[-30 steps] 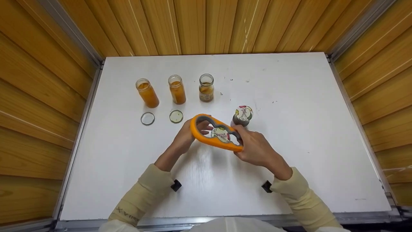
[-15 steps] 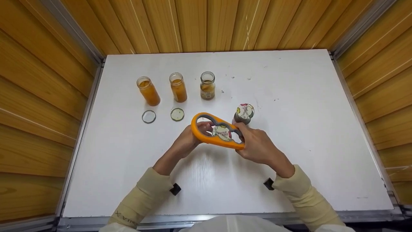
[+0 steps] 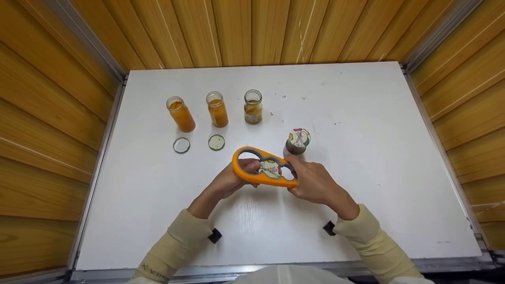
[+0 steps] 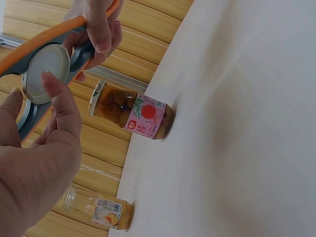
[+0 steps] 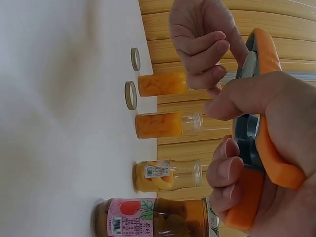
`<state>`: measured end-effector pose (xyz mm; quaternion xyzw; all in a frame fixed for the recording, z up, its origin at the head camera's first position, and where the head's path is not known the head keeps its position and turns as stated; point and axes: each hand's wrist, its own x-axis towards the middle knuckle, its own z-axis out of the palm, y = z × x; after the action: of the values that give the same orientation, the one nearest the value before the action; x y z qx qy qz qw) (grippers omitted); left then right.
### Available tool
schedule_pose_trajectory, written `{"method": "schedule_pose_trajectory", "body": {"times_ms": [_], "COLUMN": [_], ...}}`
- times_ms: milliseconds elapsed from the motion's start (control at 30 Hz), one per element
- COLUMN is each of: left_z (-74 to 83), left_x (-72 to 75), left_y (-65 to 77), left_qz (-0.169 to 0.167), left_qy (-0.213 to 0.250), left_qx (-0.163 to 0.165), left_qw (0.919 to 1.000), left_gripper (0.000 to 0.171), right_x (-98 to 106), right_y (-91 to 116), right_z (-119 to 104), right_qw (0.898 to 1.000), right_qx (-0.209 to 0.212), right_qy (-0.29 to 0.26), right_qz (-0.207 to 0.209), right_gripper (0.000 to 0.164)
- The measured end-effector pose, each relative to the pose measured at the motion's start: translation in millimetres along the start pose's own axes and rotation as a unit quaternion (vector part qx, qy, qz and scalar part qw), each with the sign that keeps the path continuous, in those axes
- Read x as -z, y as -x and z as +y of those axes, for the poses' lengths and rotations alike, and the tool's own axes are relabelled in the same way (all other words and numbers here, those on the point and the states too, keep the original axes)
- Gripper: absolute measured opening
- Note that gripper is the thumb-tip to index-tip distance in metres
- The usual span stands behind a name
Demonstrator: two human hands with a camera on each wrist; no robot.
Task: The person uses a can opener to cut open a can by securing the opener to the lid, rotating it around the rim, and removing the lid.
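Note:
My right hand (image 3: 317, 182) grips the narrow end of an orange and grey multi-ring jar opener (image 3: 265, 180), raised over the white table. A printed jar lid (image 3: 270, 169) is lodged in its middle ring; the pale underside of the lid (image 4: 47, 74) shows in the left wrist view. With my left hand (image 3: 225, 182) at the opener's wide end, I pinch the lid, one finger against its underside and another digit at its rim. Just beyond my right hand stands a lidded jar (image 3: 296, 146) with dark fruit and a pink label (image 4: 146, 116).
Three uncapped jars stand in a row at the back: orange-filled jars at left (image 3: 182, 117) and centre (image 3: 218, 114), and a yellowish fruit jar (image 3: 253, 113). Two loose lids, left (image 3: 181, 145) and right (image 3: 216, 142), lie before them. Wood-patterned walls (image 3: 268, 31) enclose the table (image 3: 375, 157).
My left fingers have shifted through the wide ring against the lid, and the opener has dipped slightly towards me. My right hand keeps its grip; the jars stay put.

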<state>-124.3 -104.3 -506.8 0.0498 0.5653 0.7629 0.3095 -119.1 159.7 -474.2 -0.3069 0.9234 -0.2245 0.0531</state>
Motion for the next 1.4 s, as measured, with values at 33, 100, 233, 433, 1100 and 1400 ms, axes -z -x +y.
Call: {"method": "schedule_pose_trajectory", "body": {"times_ms": [33, 100, 233, 433, 1100, 1400], "left_z": [-0.8, -2.4, -7.4, -13.5, -17.4, -13.5], "left_x": [0.1, 0.0, 0.1, -2.5, -8.8, -9.0], "left_y": [0.5, 1.6, 2.6, 2.4, -1.8, -7.0], "left_qz": [0.002, 0.007, 0.008, 0.018, 0.047, 0.041], "left_qy": [-0.001, 0.000, -0.001, 0.004, 0.006, -0.013], "left_qx": [0.002, 0.009, 0.013, 0.012, 0.023, 0.032], "left_qw": [1.0000, 0.9999, 0.9999, 0.9998, 0.9986, 0.9986], "left_gripper": [0.052, 0.050, 0.046, 0.043, 0.046, 0.039], "right_x": [-1, -2, -5, -8, -14, -13], "right_y": [0, 1, 3, 5, 6, 6], "right_z": [1, 2, 4, 5, 11, 12], "right_qw": [1.000, 1.000, 1.000, 1.000, 0.998, 1.000], "right_qx": [0.000, -0.001, 0.006, 0.016, 0.046, 0.024], "right_qy": [0.001, 0.005, 0.016, 0.024, 0.026, 0.014], "right_qz": [-0.001, -0.003, -0.003, -0.002, 0.017, 0.000], "right_gripper": [0.069, 0.068, 0.070, 0.067, 0.067, 0.068]}}
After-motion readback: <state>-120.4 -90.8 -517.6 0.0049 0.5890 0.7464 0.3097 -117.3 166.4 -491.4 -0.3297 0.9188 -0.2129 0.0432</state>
